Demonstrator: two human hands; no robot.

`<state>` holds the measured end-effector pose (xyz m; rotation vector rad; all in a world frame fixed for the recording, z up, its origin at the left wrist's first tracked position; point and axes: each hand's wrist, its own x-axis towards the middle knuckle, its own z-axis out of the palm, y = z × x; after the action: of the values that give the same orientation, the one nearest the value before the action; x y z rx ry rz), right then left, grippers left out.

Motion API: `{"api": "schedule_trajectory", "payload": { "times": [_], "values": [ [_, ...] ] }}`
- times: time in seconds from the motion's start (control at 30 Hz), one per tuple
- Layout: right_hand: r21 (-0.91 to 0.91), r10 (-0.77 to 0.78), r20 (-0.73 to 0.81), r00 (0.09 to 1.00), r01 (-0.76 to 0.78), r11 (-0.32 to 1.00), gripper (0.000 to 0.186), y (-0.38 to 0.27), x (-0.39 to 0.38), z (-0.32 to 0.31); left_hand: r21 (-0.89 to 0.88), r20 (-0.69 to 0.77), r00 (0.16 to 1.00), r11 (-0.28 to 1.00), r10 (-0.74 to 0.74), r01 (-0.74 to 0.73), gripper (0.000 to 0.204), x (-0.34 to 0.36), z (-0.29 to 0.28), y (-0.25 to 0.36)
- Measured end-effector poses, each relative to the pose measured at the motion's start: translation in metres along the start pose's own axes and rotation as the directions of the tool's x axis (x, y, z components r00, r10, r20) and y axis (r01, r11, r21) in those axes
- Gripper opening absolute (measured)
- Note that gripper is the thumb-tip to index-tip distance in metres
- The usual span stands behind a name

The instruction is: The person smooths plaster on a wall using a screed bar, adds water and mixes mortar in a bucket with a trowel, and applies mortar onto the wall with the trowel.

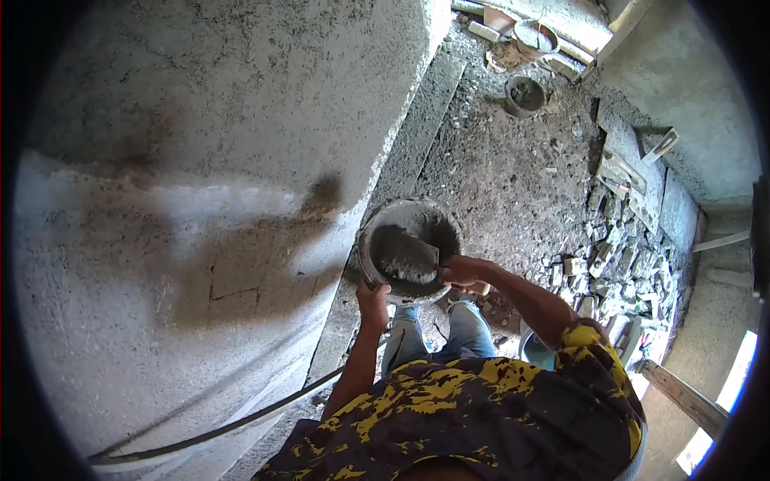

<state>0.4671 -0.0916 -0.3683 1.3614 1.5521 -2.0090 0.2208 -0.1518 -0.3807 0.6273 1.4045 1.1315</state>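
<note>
A round bucket of wet grey mortar is in front of my legs, close to the plastered wall on the left. My left hand grips its near left rim, fingers curled over the edge. On the right side of the bucket, my right hand is closed around the handle of a trowel, mostly hidden by the fingers. The flat trowel blade lies in the mortar and is coated with it.
A rough grey wall fills the left. Farther off are a smaller mortar bucket and a white bucket. Boards at right bear a trowel, with rubble below. A hose curves past lower left; another bucket sits by my leg.
</note>
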Motion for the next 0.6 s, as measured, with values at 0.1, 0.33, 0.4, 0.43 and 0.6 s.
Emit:
{"api": "schedule_trajectory", "payload": {
  "times": [0.1, 0.33, 0.4, 0.43, 0.6],
  "values": [
    [0.172, -0.142, -0.154, 0.978, 0.168, 0.971, 0.023, 0.029, -0.03, 0.018, -0.121, -0.027, 0.999, 0.992, -0.047, 0.044, 0.059, -0.014, 0.023, -0.014],
    [0.44, -0.162, -0.407, 0.899, 0.349, 0.828, 0.027, 0.051, -0.086, 0.043, -0.154, 0.038, 0.999, 0.988, 0.014, -0.008, 0.061, -0.004, 0.033, -0.036],
    [0.705, -0.183, -0.533, 0.826, 0.553, 0.444, 0.041, 0.076, -0.089, 0.052, -0.092, 0.152, 0.983, 0.992, 0.1, -0.086, 0.063, 0.0, 0.025, -0.032],
    [0.717, -0.107, -0.614, 0.782, 0.61, 0.339, 0.043, 0.065, -0.11, 0.053, -0.219, 0.152, 0.988, 0.975, 0.013, 0.021, 0.06, 0.003, 0.03, -0.018],
    [0.601, 0.411, -0.781, 0.469, 0.742, 0.296, 0.02, 0.062, -0.139, 0.046, -0.093, 0.175, 0.985, 0.996, -0.001, 0.017, 0.051, 0.011, -0.018, 0.022]
  ]
}}
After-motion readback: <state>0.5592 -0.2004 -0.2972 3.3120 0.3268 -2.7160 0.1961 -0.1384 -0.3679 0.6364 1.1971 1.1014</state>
